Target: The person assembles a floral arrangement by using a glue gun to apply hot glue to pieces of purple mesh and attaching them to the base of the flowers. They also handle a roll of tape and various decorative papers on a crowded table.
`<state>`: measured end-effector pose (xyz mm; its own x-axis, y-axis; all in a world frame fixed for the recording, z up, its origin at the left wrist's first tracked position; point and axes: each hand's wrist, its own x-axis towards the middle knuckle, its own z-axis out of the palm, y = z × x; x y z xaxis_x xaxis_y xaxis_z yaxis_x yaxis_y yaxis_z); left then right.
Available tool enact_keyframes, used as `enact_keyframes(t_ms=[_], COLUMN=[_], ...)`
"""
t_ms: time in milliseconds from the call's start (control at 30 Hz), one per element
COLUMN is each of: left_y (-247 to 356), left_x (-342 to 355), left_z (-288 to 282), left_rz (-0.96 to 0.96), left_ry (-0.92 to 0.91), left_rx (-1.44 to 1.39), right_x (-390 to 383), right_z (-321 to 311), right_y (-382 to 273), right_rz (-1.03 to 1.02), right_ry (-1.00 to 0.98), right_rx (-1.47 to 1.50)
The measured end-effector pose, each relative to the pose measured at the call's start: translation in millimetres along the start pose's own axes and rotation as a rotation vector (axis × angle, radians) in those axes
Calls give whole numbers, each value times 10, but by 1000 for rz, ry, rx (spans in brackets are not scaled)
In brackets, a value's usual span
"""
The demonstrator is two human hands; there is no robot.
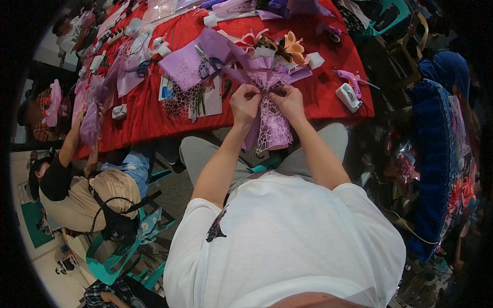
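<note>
A bouquet in purple wrapping and white web-like netting lies at the table's near edge, its lower end hanging over toward my lap. An orange lily shows at its far end. My left hand pinches the gathered waist of the wrap from the left. From the right, my right hand pinches the same narrow part, fingertips close to the left ones. Whether a thin tie lies between the fingers is too small to make out. Left of the bouquet are purple sheets, loose netting and scissors.
A red cloth covers the table. To the right lie a pink glue gun and a white power box. At the left another person handles a purple bouquet. Green chairs stand behind that person.
</note>
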<state>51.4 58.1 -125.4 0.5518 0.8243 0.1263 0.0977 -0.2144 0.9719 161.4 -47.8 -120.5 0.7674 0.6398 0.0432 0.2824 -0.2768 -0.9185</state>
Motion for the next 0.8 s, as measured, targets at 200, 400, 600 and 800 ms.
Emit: enact_keyframes(t_ms=[200, 400, 600, 800], left_y=[155, 303, 216, 218], left_x=[-43, -136, -128, -46], left_z=[4, -71, -45, -90], left_rz=[115, 426, 477, 471], left_ry=[46, -164, -178, -306], left_rx=[80, 321, 400, 418], right_x=[49, 101, 279, 320], right_z=[8, 38, 46, -79], right_y=[56, 188, 556, 479], right_rz=[-20, -17, 49, 25], right_ry=[1, -28, -149, -229], right_rx=[-32, 63, 280, 71])
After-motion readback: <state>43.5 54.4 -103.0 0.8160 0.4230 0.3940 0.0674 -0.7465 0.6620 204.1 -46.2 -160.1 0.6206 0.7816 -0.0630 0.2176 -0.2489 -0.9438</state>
